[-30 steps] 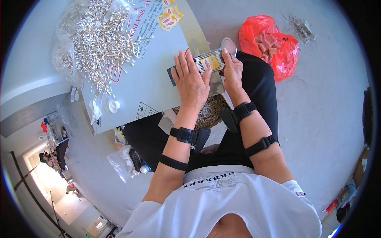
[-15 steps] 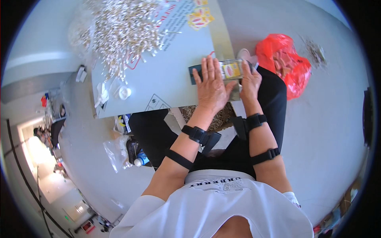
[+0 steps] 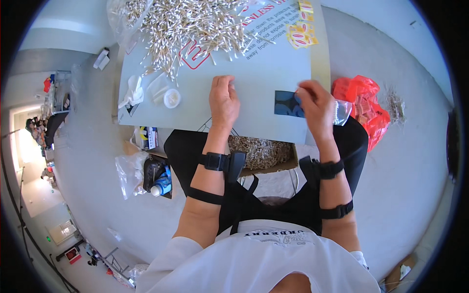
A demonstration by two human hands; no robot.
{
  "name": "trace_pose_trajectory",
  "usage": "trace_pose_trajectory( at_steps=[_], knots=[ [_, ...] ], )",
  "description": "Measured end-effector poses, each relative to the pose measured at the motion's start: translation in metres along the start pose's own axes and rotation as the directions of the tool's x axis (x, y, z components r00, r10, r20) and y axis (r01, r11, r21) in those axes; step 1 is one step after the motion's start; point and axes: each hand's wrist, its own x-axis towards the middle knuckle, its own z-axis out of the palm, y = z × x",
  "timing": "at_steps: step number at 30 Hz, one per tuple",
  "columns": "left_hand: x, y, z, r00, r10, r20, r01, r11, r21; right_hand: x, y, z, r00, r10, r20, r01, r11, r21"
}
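Observation:
My left hand (image 3: 224, 103) is over the pale sheet-covered table (image 3: 264, 83), its fingers loosely curled together with nothing seen in them. At the table's right side my right hand (image 3: 317, 107) is closed, fingers and thumb bent toward each other. Its fingertips are beside a dark blue rectangular piece (image 3: 288, 103) lying on the sheet. From behind this hand, at the table edge, a clear packet of cotton swabs (image 3: 342, 113) sticks out. Whether the fingers grip it is hidden.
A large heap of loose cotton swabs (image 3: 190, 31) covers the far left of the table. Yellow labels (image 3: 302, 36) lie at far right; a small white round tub (image 3: 172, 98) at left. A red plastic bag (image 3: 376, 128) stands on the floor. A box of swabs (image 3: 261, 151) is below the table.
My left hand has lifted off the dark piece, moved left and curled. The swab packet has gone from the dark piece to the table's right edge. The view has shifted.

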Motion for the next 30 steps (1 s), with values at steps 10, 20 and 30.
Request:
trace_pose_trajectory(
  at_steps=[10, 20, 30],
  knots=[
    [0.035, -0.027, -0.029, 0.851, -0.26, 0.456, 0.457, 0.794, -0.401, 0.086, -0.017, 0.137, 0.962, -0.037, 0.271, 0.22, 0.694, -0.686],
    [0.042, -0.036, -0.039, 0.828, -0.197, 0.524, 0.454, 0.785, -0.421, 0.049, -0.034, 0.088, 0.893, 0.357, 0.273, -0.407, 0.901, 0.153],
    [0.038, -0.047, -0.037, 0.903, -0.03, 0.428, 0.159, 0.95, -0.27, -0.068, -0.026, 0.037, 0.734, 0.113, 0.67, 0.1, 0.957, -0.271]
  ],
)
